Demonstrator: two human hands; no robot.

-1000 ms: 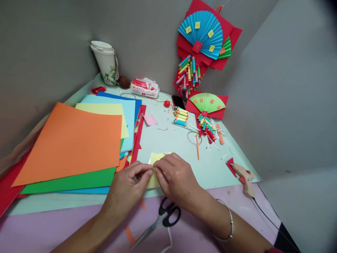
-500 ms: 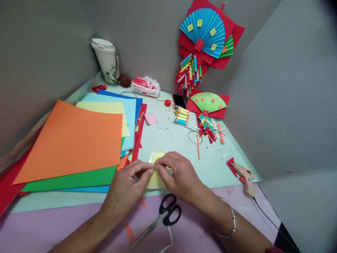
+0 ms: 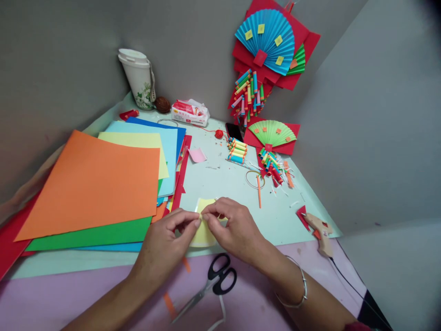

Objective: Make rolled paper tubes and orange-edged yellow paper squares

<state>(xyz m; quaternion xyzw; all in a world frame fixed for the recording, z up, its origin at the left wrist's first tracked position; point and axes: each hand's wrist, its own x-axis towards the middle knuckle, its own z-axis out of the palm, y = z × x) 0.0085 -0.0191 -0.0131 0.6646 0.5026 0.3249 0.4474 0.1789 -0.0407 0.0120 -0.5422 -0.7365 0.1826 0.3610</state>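
Observation:
A small piece of yellow paper lies beneath my fingers, with a white strip, perhaps tape, along its upper left edge. My left hand pinches at the paper with thumb and forefinger. Touching fingertips with it, my right hand pinches at the same spot; the exact bit between the fingers is too small to make out. Just below the hands, black-handled scissors lie with their blades pointing lower left, beside a loose white strip.
Coloured paper sheets are stacked on the left. A glue gun with a cord rests at right. Behind stand a lidded cup, a tissue pack, paper rolls and a green fan decoration. A blue fan hangs above.
Almost nothing differs. Both hands keep their pinch at the yellow paper, and the view has shifted very slightly.

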